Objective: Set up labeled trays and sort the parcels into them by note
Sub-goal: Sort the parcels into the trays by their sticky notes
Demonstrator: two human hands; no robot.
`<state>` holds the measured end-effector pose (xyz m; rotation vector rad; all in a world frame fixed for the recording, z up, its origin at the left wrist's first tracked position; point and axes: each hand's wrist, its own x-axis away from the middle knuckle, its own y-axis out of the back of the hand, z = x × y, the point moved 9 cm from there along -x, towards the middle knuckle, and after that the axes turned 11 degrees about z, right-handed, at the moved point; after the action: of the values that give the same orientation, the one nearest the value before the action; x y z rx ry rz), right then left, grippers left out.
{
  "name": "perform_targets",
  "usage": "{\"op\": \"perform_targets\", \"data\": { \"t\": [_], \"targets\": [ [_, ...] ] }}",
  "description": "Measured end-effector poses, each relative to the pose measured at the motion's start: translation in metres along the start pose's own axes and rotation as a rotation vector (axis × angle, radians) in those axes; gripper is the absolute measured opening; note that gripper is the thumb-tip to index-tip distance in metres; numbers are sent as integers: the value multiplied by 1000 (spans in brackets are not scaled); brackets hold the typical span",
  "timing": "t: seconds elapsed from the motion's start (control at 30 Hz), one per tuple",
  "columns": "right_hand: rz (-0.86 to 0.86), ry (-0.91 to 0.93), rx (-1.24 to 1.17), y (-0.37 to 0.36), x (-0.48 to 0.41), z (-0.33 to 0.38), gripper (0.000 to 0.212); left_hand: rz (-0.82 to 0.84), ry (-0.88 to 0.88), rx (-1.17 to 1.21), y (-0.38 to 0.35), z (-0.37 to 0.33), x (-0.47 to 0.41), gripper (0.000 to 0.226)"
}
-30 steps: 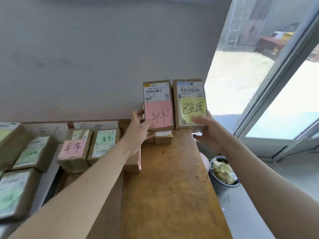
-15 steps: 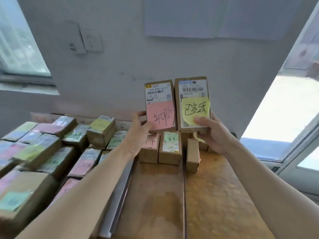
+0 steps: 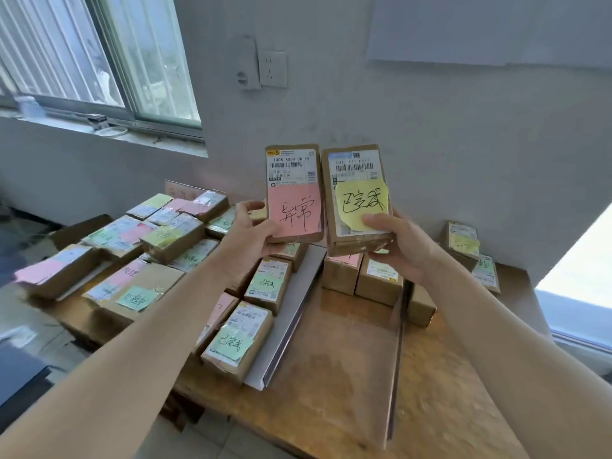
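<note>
Holding two upright parcels side by side above the surface (image 3: 347,376): left hand (image 3: 251,233) clamped on the pink-note parcel (image 3: 294,193), right hand (image 3: 402,241) on the yellow-note parcel (image 3: 357,200); handwriting seems Chinese, partly thumb-covered.

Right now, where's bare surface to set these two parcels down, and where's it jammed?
Free: the wooden table between the metal rail and the thin divider, in front of the two upright boxes. Also bare wood right of the divider, near edge. Crowded: left of the rail, parcels pack the surface, with the far-left stack overlapping.
</note>
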<state>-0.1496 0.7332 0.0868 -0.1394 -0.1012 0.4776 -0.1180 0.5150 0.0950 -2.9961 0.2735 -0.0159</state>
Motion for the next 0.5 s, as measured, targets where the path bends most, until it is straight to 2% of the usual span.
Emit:
{"op": "perform_targets", "data": {
  "t": [0.13, 0.23, 0.5],
  "targets": [
    [-27, -57, -11, -25, -18, -15, 41, -53, -17, 3, 41, -1, 19, 47],
    [-50, -91, -60, -47, -36, -29, 54, -89, -24, 21, 80, -1, 27, 47],
    [-209, -229, -103, -140, -90, -82, 27, -89, -9, 38, 200, -9, 40, 42]
  ]
}}
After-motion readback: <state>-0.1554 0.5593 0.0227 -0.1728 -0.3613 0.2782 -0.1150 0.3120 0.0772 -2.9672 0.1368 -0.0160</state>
